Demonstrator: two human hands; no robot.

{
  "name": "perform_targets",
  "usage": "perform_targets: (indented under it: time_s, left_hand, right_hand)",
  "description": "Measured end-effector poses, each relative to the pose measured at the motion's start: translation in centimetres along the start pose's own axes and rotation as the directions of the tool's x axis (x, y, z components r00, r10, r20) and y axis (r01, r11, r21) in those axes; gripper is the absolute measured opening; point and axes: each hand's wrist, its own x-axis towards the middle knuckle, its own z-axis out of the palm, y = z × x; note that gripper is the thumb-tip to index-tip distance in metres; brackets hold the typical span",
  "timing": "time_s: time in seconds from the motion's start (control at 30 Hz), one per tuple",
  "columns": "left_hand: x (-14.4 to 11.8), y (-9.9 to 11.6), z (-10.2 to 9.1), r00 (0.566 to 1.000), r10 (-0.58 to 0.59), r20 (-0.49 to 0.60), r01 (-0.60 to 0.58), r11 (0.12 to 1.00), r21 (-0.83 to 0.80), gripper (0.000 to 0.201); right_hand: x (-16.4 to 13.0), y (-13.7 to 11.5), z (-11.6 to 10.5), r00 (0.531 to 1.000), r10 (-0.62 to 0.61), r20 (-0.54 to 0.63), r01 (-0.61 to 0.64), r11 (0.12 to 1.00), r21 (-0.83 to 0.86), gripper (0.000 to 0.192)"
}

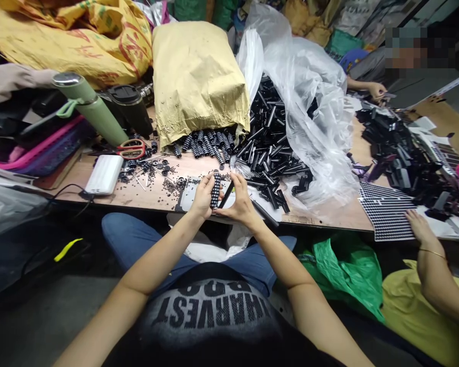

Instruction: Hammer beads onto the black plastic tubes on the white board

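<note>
My left hand point(202, 197) is closed around a short black cylinder with rows of small white square marks point(215, 188), held roughly upright. Beside it, my right hand point(241, 202) grips a slim plain black tube point(226, 195) between thumb and fingers, tilted. The two pieces are close together; whether they touch is unclear. Under my hands lies a pale flat sheet or tray point(188, 192) at the table's front edge. Just beyond, similar patterned cylinders point(204, 143) spill from a yellow sack point(199, 76). A pile of black tubes point(265, 158) lies to the right, partly under clear plastic point(309, 112).
Left on the table point(153, 200) are a white box-shaped device point(104, 175) with a cable, red-handled scissors point(132, 148), a green flask point(95, 112), a black cup point(130, 104) and scattered small parts. At right, a co-worker's hand point(421, 227) rests by a patterned sheet point(386, 211); another person sits beyond.
</note>
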Motion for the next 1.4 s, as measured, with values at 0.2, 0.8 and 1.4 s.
perform_targets:
  time_s: [0.2, 0.8, 1.4]
  left_hand:
    - [0.2, -0.3, -0.1, 1.0, 0.02, 0.014, -0.02, 1.0, 0.01, 0.034]
    - [-0.5, -1.3, -0.6, 0.98, 0.155, 0.125, -0.169, 0.98, 0.11, 0.05]
    - [0.8, -1.6, -1.2, 0.986, -0.164, -0.042, 0.169, 0.965, 0.201, 0.03]
  right_hand:
    - [-0.3, 0.0, 0.2, 0.999, 0.036, -0.007, -0.036, 0.999, 0.003, 0.113]
    - [0.6, -0.7, -1.4, 0.969, -0.158, 0.19, 0.149, 0.987, 0.06, 0.118]
    - [0.6, 1.1, 0.3, 0.945, 0.035, 0.324, -0.101, 0.977, 0.189, 0.106]
